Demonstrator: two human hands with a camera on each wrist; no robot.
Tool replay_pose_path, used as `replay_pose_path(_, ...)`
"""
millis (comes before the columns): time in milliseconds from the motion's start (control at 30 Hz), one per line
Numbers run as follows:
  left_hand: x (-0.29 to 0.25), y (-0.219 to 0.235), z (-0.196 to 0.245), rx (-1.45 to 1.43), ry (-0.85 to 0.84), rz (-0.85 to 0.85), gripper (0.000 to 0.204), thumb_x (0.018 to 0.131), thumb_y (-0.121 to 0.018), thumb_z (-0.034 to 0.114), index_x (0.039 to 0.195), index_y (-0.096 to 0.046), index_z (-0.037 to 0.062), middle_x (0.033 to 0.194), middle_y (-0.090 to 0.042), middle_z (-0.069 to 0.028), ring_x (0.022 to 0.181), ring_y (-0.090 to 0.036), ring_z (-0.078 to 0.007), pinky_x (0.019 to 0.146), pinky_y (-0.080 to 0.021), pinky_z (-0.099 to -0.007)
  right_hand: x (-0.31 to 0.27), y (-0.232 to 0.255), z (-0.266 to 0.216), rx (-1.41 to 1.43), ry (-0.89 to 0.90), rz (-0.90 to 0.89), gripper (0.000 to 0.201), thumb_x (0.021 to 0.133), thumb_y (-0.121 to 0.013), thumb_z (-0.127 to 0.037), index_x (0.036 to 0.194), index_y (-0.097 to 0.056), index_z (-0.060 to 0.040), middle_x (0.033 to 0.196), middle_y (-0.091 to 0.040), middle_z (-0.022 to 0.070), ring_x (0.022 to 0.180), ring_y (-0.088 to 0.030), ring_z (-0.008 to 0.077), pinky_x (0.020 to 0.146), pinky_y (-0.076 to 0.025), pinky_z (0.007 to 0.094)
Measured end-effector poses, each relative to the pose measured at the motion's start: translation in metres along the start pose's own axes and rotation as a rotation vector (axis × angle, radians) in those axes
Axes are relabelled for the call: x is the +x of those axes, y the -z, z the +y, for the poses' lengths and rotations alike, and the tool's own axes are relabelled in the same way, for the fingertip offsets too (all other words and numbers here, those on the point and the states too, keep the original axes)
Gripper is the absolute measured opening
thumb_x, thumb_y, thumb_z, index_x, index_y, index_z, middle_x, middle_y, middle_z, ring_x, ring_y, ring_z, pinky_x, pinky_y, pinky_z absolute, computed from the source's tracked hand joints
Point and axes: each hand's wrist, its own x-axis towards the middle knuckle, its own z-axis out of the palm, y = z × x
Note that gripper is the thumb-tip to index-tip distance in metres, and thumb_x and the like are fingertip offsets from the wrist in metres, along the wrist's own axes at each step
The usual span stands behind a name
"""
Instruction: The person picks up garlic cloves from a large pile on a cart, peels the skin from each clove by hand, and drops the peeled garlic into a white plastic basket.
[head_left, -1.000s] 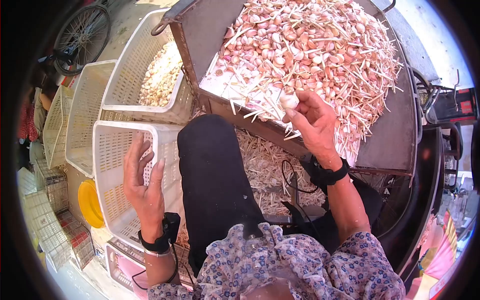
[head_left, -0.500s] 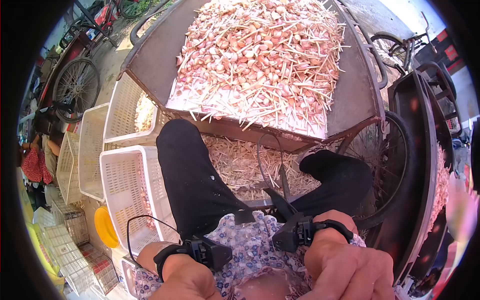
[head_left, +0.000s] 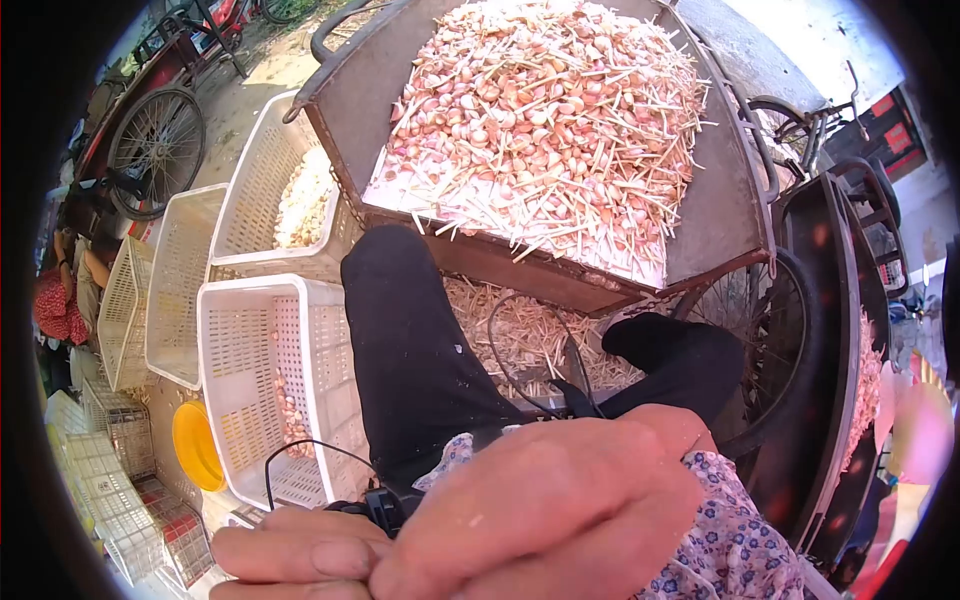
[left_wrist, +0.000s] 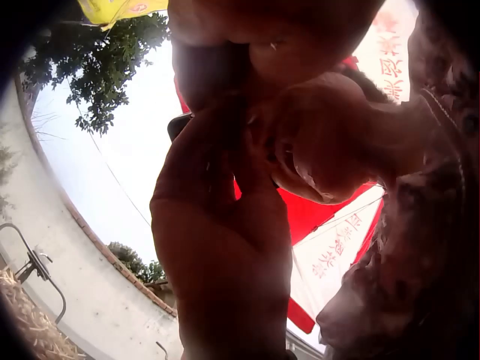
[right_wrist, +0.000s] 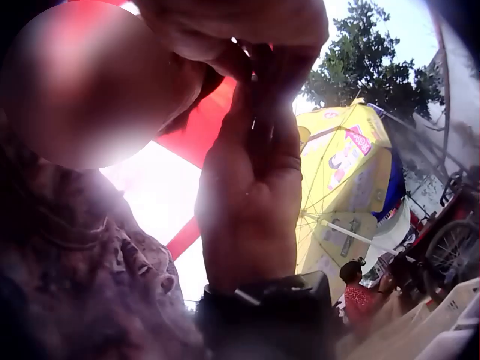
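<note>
Both hands are raised close in front of the head camera. The right hand (head_left: 545, 500) fills the lower middle of the head view, its back uppermost and fingers bent to the left. Just beside it, the left hand (head_left: 295, 555) shows a few fingers at the bottom, overlapped by the right. In both wrist views the hands come together near the face, dark against the sky; I cannot tell whether anything is between the fingers. Beyond them, a pile of pinkish garlic cloves (head_left: 540, 115) with cut dry stalks lies on a metal cart (head_left: 725, 215).
White plastic crates stand left of the knee; one crate (head_left: 240, 385) has a few cloves, another holds peeled-looking pale cloves (head_left: 305, 205). A yellow tub (head_left: 197, 445) sits beside them. Stalk litter (head_left: 520, 330) covers the ground under the cart. A cart wheel (head_left: 770, 345) stands right.
The right hand has left the garlic pile, where it held a garlic bulb a second ago. Both hands have come back and up toward the head, and the head view has shifted.
</note>
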Motion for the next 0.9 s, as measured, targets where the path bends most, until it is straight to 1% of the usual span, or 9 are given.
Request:
replay_pose_path(67,0.022,0.045,-0.03,0.294,0.011,-0.349,0.017,0.092,-0.05,0.01,0.102,-0.057,-0.0007,0.091,-0.058,-0.0169,0.081,-0.058,-0.0235,0.072,-0.048,-0.032,0.0,0.0,0.031,-0.136,-0.295,-0.224,0.029,0.073,-0.072,-0.004,0.098,-0.06,0.0068,0.098,-0.061,0.0162,0.084,-0.064,0.0219,0.067,-0.052,0.0268)
replay_pose_path(133,0.011,0.076,-0.067,0.574,0.329,-0.205,0.015,0.086,-0.057,-0.003,0.1,-0.06,-0.0065,0.095,-0.06,-0.0162,0.082,-0.061,-0.0189,0.075,-0.051,-0.0304,-0.01,0.019,0.075,-0.326,-0.525,-0.337,0.027,0.075,-0.072,-0.007,0.097,-0.061,0.0036,0.092,-0.062,0.0139,0.072,-0.064,0.0179,0.06,-0.051,0.0249)
replay_pose_path(233,-0.026,0.187,-0.156,0.857,0.79,-0.432,0.021,0.086,-0.059,0.0,0.105,-0.06,-0.0067,0.099,-0.062,-0.0125,0.086,-0.06,-0.0162,0.077,-0.05,-0.0275,-0.028,0.126,0.15,-0.787,-0.877,-0.074,0.018,0.079,-0.065,-0.005,0.092,-0.063,0.0059,0.077,-0.065,0.0086,0.066,-0.062,0.0096,0.057,-0.05,0.022)
replay_pose_path(333,-0.08,0.253,-0.192,0.994,0.931,-0.576,0.025,0.085,-0.059,0.001,0.109,-0.059,-0.0056,0.102,-0.063,-0.0113,0.086,-0.061,-0.016,0.078,-0.049,-0.0271,-0.066,0.238,0.199,-1.432,-0.73,-0.312,0.018,0.073,-0.066,-0.008,0.086,-0.066,0.0044,0.074,-0.067,0.0164,0.067,-0.067,0.0208,0.06,-0.052,0.0316)
replay_pose_path(467,-0.081,0.185,-0.19,0.666,1.114,-0.457,0.028,0.083,-0.06,0.0,0.111,-0.059,-0.0038,0.105,-0.063,-0.0117,0.087,-0.061,-0.0174,0.079,-0.049,-0.0284,-0.088,0.259,0.235,-1.539,-0.816,-0.473,0.016,0.068,-0.062,-0.009,0.076,-0.058,0.0047,0.072,-0.06,0.0272,0.072,-0.062,0.0401,0.066,-0.049,0.0463)
replay_pose_path(633,-0.056,0.09,-0.186,0.463,0.971,-0.545,0.026,0.08,-0.064,-0.002,0.105,-0.062,-0.0024,0.1,-0.064,-0.0103,0.085,-0.061,-0.0158,0.079,-0.048,-0.0265,-0.08,0.257,0.257,-1.622,-0.866,-0.554,0.021,0.064,-0.064,-0.006,0.08,-0.056,0.0045,0.072,-0.06,0.0269,0.067,-0.062,0.0402,0.064,-0.05,0.0472)
replay_pose_path(733,-0.046,0.048,-0.179,0.41,0.893,-0.681,0.023,0.078,-0.066,-0.002,0.101,-0.064,-0.0015,0.095,-0.065,-0.0092,0.083,-0.061,-0.0141,0.078,-0.047,-0.025,-0.071,0.267,0.232,-1.316,-0.972,-0.104,0.025,0.064,-0.065,-0.003,0.086,-0.056,0.0053,0.073,-0.062,0.0202,0.062,-0.064,0.0297,0.058,-0.052,0.0396)
replay_pose_path(800,-0.049,0.021,-0.172,0.3,0.943,-0.7,0.022,0.078,-0.066,-0.003,0.1,-0.064,-0.0013,0.094,-0.066,-0.0089,0.081,-0.061,-0.0129,0.077,-0.048,-0.0244,-0.06,0.262,0.199,-0.521,-1.184,0.502,0.033,0.072,-0.065,-0.001,0.103,-0.053,0.0078,0.077,-0.063,0.0099,0.063,-0.061,0.0142,0.053,-0.054,0.0269)
replay_pose_path(900,-0.07,-0.021,-0.169,-0.149,1.332,-0.611,0.032,0.082,-0.064,0.001,0.112,-0.058,-0.0041,0.103,-0.064,-0.0128,0.092,-0.062,-0.0163,0.078,-0.051,-0.0275,-0.062,0.247,0.156,0.085,-1.068,0.69,0.034,0.077,-0.064,-0.002,0.108,-0.052,0.005,0.08,-0.062,0.0108,0.061,-0.059,0.0124,0.051,-0.052,0.0268)
